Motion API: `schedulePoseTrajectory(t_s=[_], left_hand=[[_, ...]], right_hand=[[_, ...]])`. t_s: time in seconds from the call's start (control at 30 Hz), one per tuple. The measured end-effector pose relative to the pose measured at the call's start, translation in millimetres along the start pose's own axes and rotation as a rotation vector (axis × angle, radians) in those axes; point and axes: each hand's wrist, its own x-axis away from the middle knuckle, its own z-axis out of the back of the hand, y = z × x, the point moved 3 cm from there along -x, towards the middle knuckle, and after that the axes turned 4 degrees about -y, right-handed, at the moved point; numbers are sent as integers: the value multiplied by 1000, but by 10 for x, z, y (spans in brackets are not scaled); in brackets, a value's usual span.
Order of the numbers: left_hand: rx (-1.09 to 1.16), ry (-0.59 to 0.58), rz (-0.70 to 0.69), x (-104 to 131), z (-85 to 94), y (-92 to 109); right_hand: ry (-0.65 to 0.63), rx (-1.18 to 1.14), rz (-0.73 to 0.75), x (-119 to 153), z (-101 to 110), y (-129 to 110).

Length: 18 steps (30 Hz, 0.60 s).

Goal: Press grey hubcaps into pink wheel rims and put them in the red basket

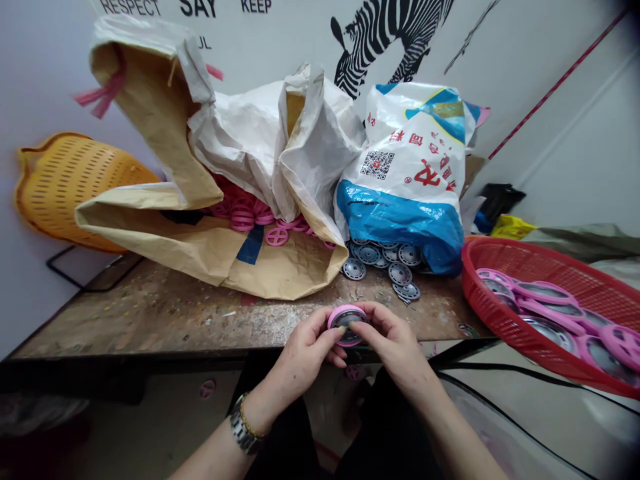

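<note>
At far left, a yellow slotted plastic basket (80, 190), tipped on its side, with a black wire frame (65, 277) just below. Next along the worn table (165, 313), a white woven sack (245, 137) with a brown lining, mouth gaping toward the near edge. Inside, a heap of pink spoked plastic wheels (242, 215), the foremost just beside a strip of dark blue tape (251, 245). On the floor below, another pink wheel (207, 389).

Then the left hand (311, 339), with a metal-band wristwatch (243, 425) behind; grips the left side of a pink-rimmed grey disc (351, 319), thumb on the face. In front of the table's near edge, between both hands, the disc itself, face up. At its other side, the right hand (393, 339); grips the rim, thumb also on the face.

Farther back, loose grey slotted discs (355, 269) at the mouth of a white-and-blue printed plastic sack (400, 173). At far right, a red mesh plastic basket (500, 257); contains a pile of pink-and-grey discs (547, 293).
</note>
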Motion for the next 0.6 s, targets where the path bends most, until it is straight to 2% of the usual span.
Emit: schedulePoseTrajectory(t_s=[0.1, 0.23, 0.37, 0.6], left_hand=[[-126, -36, -45, 24, 0, 36], [-265, -78, -132, 49, -12, 80], [-386, -5, -194, 66, -28, 55], [-304, 92, -134, 68, -97, -76]], right_hand=[[-49, 17, -16, 19, 33, -17], [-29, 84, -4, 79, 46, -21], [4, 198, 38, 170, 4, -25], [97, 218, 55, 241, -44, 51]])
